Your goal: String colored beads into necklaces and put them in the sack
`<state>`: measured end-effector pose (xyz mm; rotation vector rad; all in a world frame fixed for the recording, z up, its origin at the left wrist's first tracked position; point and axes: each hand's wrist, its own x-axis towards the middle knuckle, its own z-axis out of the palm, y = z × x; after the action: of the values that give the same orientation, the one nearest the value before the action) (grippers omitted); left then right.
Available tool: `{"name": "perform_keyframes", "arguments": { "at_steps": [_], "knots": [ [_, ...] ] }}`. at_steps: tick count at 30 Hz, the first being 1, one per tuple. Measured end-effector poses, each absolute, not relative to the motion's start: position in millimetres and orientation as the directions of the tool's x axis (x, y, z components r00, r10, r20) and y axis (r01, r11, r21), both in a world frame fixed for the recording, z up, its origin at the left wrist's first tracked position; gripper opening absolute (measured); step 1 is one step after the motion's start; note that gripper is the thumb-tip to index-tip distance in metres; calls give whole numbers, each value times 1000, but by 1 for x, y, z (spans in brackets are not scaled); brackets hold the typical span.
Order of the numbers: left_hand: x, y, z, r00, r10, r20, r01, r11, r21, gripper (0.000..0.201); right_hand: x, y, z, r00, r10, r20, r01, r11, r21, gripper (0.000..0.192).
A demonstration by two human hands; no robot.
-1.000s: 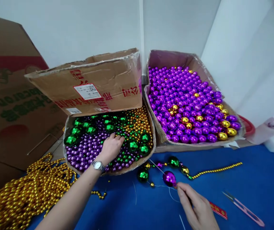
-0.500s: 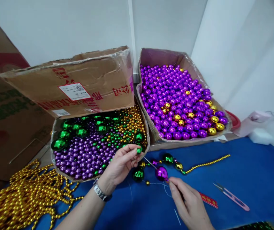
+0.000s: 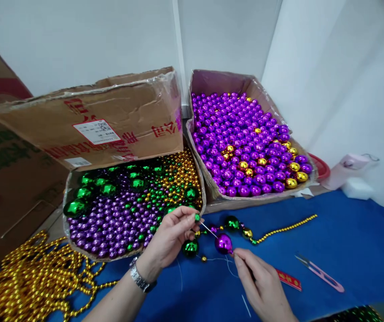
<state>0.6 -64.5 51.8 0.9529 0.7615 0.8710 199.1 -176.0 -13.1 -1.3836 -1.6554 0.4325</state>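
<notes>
Bead strand (image 3: 242, 232) under assembly, lying on the blue table cover (image 3: 346, 250) just near of two open cartons, shown partway through stringing. The strand so far carries, from its far-right end, a run of fine gold chain beads (image 3: 286, 229), then a gold ball, a large green ball (image 3: 231, 222) and smaller beads, ending at a large purple ball (image 3: 224, 243) threaded on a thin needle (image 3: 208, 229). The left hand (image 3: 170, 237) pinches a small green bead (image 3: 197, 218) between thumb and forefinger at the needle's tip; whether the bead is already on the point cannot be told. The right hand (image 3: 262, 286) is closed in a pinch on the thread or needle end just near of the purple ball, the thread trailing loosely over the cover. A loose large green ball (image 3: 190, 247) and a tiny gold bead (image 3: 204, 258) lie beside the work, apparently not yet strung. Judged from this layout, only a short section is finished and most remains. Supplies: the left carton (image 3: 78, 232) holds mixed purple, green and gold beads; the right carton (image 3: 212, 192) holds mostly purple balls with some gold. A heap of gold bead chain (image 3: 27, 281) lies at near left, and thread snips (image 3: 319, 273) and a red strip (image 3: 289, 280) at right.
</notes>
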Motion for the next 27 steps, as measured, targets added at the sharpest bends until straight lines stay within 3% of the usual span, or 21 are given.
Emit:
{"name": "perform_keyframes", "arguments": {
  "at_steps": [6, 9, 11, 13, 15, 20, 24, 27],
  "knots": [
    [25, -48, 83, 492, 867, 79, -123, -21, 992, 29, 205, -174, -10, 91, 963, 254, 456, 186, -870, 24],
    [54, -19, 102, 490, 829, 270, 57, -340, 939, 26, 208, -174, -11, 149, 962, 230, 425, 148, -893, 27],
    [79, 6, 109, 566, 731, 381, 280, -605, 746, 24, 209, -175, -13, 171, 961, 219, 411, 132, -902, 29],
    [105, 31, 111, 662, 637, 395, 488, -767, 417, 23, 209, -176, -16, 226, 951, 212, 403, 107, -909, 30],
    [130, 51, 109, 693, 621, 366, 550, -783, 289, 22, 208, -177, -21, 332, 919, 212, 402, 65, -913, 32],
    [179, 79, 96, 684, 646, 339, 595, -762, 255, 29, 207, -176, -24, 453, 861, 231, 392, 41, -919, 39],
    [198, 85, 91, 673, 663, 328, 594, -749, 294, 24, 209, -175, -19, 446, 863, 238, 389, 53, -920, 37],
    [192, 80, 96, 649, 673, 354, 551, -737, 391, 24, 210, -176, -19, 448, 857, 254, 399, 63, -915, 39]
  ]
}}
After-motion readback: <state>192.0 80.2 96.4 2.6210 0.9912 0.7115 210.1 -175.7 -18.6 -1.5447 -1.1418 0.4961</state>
